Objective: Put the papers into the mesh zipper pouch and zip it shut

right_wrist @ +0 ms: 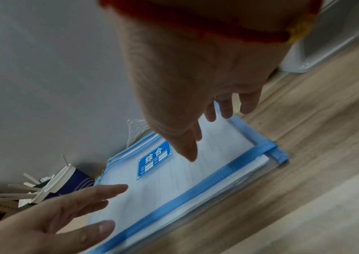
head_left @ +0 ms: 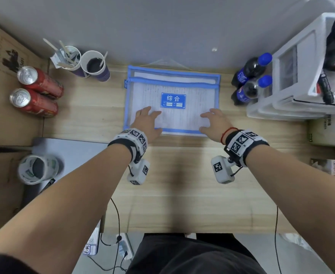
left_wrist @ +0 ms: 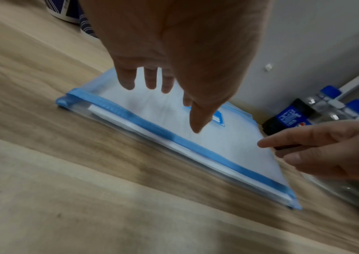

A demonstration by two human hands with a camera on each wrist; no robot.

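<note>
While the left hand [head_left: 146, 120] and right hand [head_left: 215, 120] hover with fingers spread and relaxed, holding nothing, both sit over the near half of the blue-trimmed mesh zipper pouch [head_left: 194, 89]. White printed papers [right_wrist: 195, 173] lie inside it, flat on the pale wooden bench [head_left: 182, 184] near the wall.

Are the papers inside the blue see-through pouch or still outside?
Inside: the white printed papers show through the blue-edged mesh zipper pouch, under its blue label.
</note>
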